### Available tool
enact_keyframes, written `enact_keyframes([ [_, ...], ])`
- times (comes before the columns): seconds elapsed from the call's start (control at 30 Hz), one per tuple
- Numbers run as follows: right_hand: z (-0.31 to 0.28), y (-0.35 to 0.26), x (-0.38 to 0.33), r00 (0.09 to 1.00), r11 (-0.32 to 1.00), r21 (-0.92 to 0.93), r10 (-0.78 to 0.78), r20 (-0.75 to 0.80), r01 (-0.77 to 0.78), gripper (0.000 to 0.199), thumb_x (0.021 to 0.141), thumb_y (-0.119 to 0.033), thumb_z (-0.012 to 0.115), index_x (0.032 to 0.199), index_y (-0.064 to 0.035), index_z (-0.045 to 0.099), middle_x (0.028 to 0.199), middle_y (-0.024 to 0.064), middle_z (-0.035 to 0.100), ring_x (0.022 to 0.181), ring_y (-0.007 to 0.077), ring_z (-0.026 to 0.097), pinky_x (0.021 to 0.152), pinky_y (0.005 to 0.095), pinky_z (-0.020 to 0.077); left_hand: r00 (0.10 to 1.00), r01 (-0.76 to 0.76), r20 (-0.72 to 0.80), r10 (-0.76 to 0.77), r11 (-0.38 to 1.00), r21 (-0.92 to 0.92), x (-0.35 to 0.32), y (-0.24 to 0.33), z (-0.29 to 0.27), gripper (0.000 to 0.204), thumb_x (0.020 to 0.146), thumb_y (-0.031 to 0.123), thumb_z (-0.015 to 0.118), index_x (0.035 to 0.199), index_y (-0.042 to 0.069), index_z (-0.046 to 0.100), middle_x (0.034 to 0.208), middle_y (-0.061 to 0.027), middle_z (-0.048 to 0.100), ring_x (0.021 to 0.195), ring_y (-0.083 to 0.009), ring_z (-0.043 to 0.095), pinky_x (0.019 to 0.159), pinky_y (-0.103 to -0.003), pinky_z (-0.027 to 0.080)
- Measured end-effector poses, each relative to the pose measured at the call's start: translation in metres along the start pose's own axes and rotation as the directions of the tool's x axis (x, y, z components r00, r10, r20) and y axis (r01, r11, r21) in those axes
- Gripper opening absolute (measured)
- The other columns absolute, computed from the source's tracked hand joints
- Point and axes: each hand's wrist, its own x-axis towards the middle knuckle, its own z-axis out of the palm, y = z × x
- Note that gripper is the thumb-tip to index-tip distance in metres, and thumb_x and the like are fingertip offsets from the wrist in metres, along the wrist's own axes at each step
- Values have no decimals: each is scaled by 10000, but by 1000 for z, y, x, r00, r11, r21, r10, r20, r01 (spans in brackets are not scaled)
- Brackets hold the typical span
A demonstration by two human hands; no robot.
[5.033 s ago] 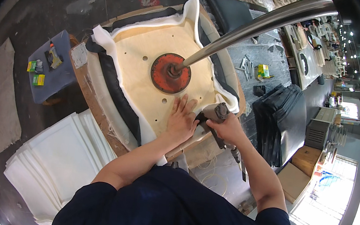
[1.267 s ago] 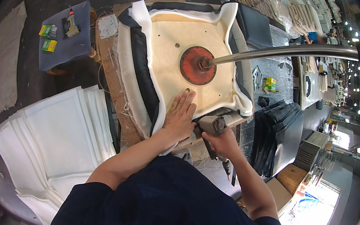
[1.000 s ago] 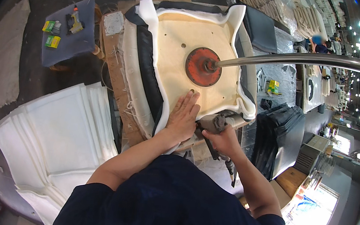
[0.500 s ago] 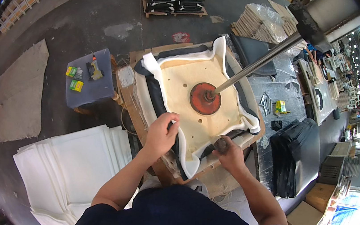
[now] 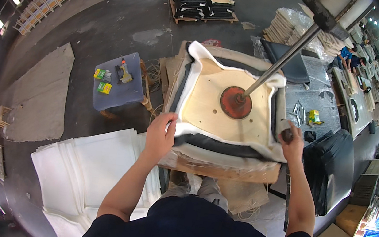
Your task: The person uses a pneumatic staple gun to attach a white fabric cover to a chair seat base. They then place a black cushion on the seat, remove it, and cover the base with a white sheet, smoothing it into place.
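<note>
A square seat cushion, with a pale wooden board (image 5: pixel 208 80) inside turned-up white padding (image 5: pixel 192 89) and black cover (image 5: pixel 224 145), lies beneath a red round press plate (image 5: pixel 236 102). The plate is at the end of a slanting metal rod (image 5: pixel 281 61). My left hand (image 5: pixel 160 136) is closed at the near left corner, its fingers curled on the padding. Beside the near right corner, my right hand (image 5: pixel 294 144) grips a dark tool with a rounded end (image 5: pixel 286 135). Most of the tool is hidden or blurred, so its kind does not show.
Left stands a small blue-grey table (image 5: pixel 114 92) with a yellow-grey tool (image 5: pixel 124 71) and small green-yellow boxes (image 5: pixel 104 88). White sheets (image 5: pixel 93 168) are stacked nearer. On the right, a plastic-covered bench (image 5: pixel 326 100) holds metal pieces (image 5: pixel 299 112) and black covers (image 5: pixel 330 169). People (image 5: pixel 346 57) work beyond.
The seat cushion has turned under the press plate, so one side now faces me squarely. My hands have moved apart, the right one going outward with the tool. The view has shifted.
</note>
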Motion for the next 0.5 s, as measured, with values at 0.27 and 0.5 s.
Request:
enact_keyframes([
  [0.27, -19, -26, -95, 930, 700, 623, 339, 140, -349, 645, 950, -118, 906, 1536, -56, 645, 1142, 78, 763, 822, 139, 701, 698, 287, 551, 894, -420, 231, 384, 897, 137, 35, -48, 58, 73, 986, 60, 757, 1057, 62, 740, 1047, -124, 779, 1106, -359, 713, 1072, -509, 528],
  [0.5, -56, -82, -152, 839, 520, 662, 393, 376, -540, 329, 942, -13, 858, 1255, 13, 758, 867, 1, 729, 650, 84, 641, 571, 279, 526, 780, -511, 440, 444, 858, 41, 5, -36, 104, 173, 995, 241, 766, 915, 96, 714, 855, -88, 690, 883, -339, 648, 813, -494, 457],
])
